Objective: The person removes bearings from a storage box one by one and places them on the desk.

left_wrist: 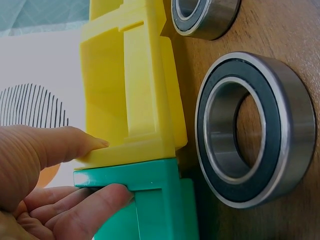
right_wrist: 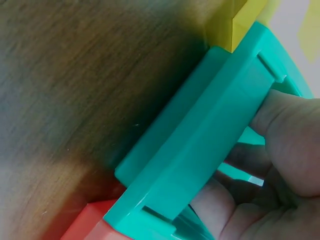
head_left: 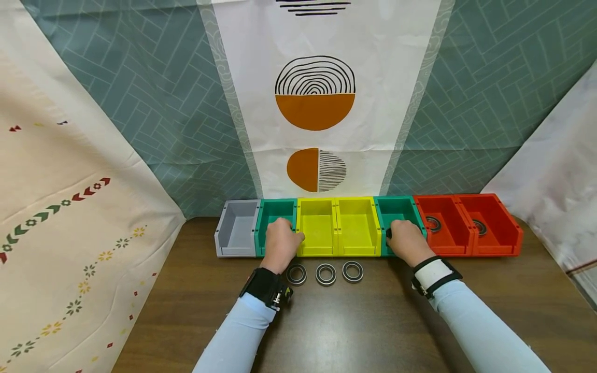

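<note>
Each hand, left hand (head_left: 280, 242) and right hand (head_left: 407, 240), grips a green bin's front lip, bearings (head_left: 325, 273) between.

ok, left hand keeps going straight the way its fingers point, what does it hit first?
Probably the back wall of the left green bin. The left hand already rests on that bin's front lip, fingers reaching inside and pointing away from the person. Depth inside is unclear.

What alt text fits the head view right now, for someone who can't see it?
Two hands reach into a row of bins on a wooden table: the left hand on the left green bin, the right hand on the right green bin. Three bearings lie in front.
</note>
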A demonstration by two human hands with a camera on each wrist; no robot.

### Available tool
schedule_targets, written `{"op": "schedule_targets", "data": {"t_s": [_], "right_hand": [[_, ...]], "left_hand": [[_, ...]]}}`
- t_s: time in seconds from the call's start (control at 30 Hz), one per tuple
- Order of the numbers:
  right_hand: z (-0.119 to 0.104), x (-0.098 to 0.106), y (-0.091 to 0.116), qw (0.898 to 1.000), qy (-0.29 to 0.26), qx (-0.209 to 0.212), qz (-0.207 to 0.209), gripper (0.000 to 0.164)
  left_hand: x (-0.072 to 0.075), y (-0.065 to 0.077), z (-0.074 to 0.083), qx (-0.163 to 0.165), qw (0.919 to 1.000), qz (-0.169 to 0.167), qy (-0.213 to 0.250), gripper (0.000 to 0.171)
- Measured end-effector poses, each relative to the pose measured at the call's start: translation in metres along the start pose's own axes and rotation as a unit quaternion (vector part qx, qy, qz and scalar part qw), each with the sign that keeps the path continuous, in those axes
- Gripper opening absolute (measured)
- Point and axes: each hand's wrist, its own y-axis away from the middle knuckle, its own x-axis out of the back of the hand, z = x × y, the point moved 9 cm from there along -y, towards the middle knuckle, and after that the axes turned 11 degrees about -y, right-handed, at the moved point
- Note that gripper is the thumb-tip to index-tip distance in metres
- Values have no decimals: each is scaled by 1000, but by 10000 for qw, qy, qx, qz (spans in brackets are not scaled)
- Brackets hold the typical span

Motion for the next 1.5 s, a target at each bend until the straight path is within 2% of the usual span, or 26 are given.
{"op": "schedule_targets", "data": {"t_s": [0.13, 0.33, 0.47, 0.57, 0.7, 0.83, 0.97, 1.2, 1.5], "right_hand": [[-2, 2, 4, 9997, 79, 183, 135, 23], [-1, 11, 10, 9991, -93, 102, 393, 28], [-7, 22, 15, 9967, 73, 310, 753, 32], [-12, 31, 19, 9926, 119, 504, 1103, 41], [-15, 41, 25, 9884, -213, 575, 1392, 56], [-19, 49, 30, 9828, -663, 628, 1605, 61], [-27, 54, 38, 9764, -807, 837, 1822, 60], [-43, 63, 58, 9661, -884, 1213, 2102, 57], [-66, 67, 81, 9577, -872, 1605, 2221, 51]], "left_hand": [[-2, 0, -1, 7, 10000, -15, 8, 20], [-2, 1, 0, -63, 10000, 31, -35, 20], [-1, 1, 0, -55, 10000, 59, -38, 19], [-1, 1, 1, -81, 9999, 57, -30, 20], [-2, 1, 0, -38, 10000, 20, -42, 19], [-4, 0, -2, 83, 9999, -18, -79, 18], [-5, -1, -2, 90, 9999, -34, -85, 20], [-1, 0, 1, -87, 10000, 46, -11, 19], [0, -2, 1, -169, 9998, 79, 13, 21]]}}
